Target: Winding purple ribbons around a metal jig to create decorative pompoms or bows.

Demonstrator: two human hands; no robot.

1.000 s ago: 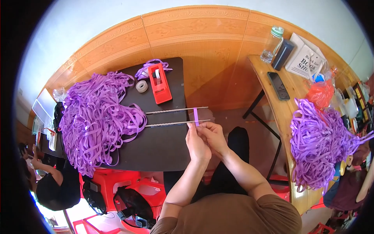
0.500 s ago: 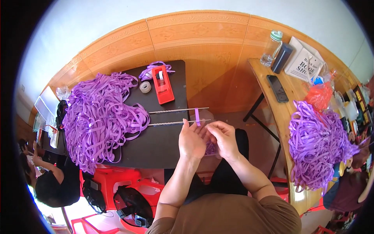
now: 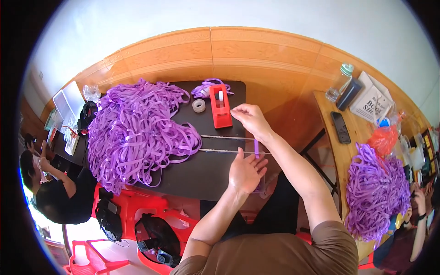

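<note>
Beyond right hand, black-lettered white bag

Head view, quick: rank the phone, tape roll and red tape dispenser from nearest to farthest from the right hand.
1. Red tape dispenser: just left of the right hand.
2. Tape roll: farther left, past the dispenser, on the dark table.
3. Phone: right side, on the wooden table.

Upper rod partly behind forearm

White wall above orange panelling
</note>
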